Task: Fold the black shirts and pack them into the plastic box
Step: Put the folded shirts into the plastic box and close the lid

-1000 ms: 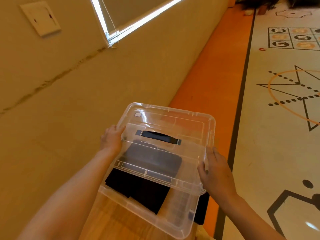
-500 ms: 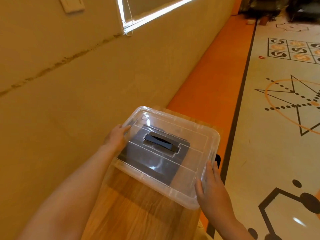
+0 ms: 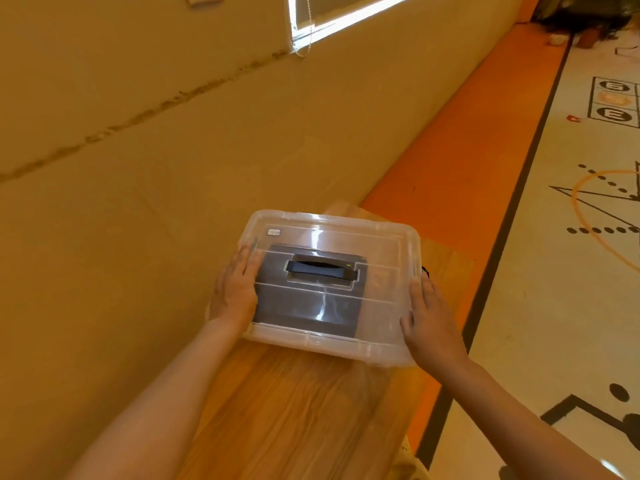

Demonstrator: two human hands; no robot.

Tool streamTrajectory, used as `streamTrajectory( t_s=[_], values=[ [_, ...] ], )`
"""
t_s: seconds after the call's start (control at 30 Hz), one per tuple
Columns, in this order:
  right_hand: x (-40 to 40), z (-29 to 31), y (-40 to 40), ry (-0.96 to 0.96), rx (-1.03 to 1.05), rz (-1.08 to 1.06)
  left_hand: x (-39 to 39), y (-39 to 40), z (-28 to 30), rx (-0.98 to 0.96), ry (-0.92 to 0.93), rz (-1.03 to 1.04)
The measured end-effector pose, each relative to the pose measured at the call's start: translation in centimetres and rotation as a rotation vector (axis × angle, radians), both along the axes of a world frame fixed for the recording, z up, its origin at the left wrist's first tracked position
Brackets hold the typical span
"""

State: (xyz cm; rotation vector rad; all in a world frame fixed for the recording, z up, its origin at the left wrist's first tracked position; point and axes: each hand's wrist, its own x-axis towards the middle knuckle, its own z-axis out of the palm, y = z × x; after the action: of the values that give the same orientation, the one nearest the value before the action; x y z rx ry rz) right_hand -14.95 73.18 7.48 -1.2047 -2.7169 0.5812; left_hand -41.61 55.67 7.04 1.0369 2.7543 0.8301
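Note:
A clear plastic box (image 3: 384,344) stands on a narrow wooden table (image 3: 294,410), with its clear lid (image 3: 381,244) lying flat on top. A black handle (image 3: 320,270) sits in the middle of the lid. Folded black shirts (image 3: 311,310) show dark through the lid. My left hand (image 3: 235,289) lies flat on the lid's left edge, fingers straight. My right hand (image 3: 427,317) presses against the box's right end with straight fingers.
A tan wall (image 3: 138,168) runs close along the table's left side, with a window blind (image 3: 332,12) above. To the right lie an orange floor strip (image 3: 460,150) and a cream play mat (image 3: 571,271) with black markings.
The lid came down from a tilt over the open box and now lies flat on it. The box sits squarer on the table, and both hands shifted to its ends.

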Motion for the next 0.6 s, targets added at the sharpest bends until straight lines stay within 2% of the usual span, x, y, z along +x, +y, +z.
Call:
streamTrajectory(
  t_s=[0.07, 0.13, 0.43, 0.6],
  values=[
    [-1.8, 0.4, 1.0, -0.003, 0.000, 0.091, -0.1, -1.4, -0.6, -0.026, 0.024, -0.067],
    [-3.6, 0.9, 1.9, -0.043, -0.008, 0.177, -0.2, -3.0, -1.3, -0.137, 0.055, -0.065],
    [-10.1, 2.2, 3.4, -0.118, 0.134, 0.511, 4.6, -7.5, -0.4, -0.317, -0.029, 0.172],
    [-12.9, 1.1, 3.9, -0.061, 0.195, 0.704, 7.2, -8.7, -0.1, -0.395, -0.052, 0.339]
  ],
)
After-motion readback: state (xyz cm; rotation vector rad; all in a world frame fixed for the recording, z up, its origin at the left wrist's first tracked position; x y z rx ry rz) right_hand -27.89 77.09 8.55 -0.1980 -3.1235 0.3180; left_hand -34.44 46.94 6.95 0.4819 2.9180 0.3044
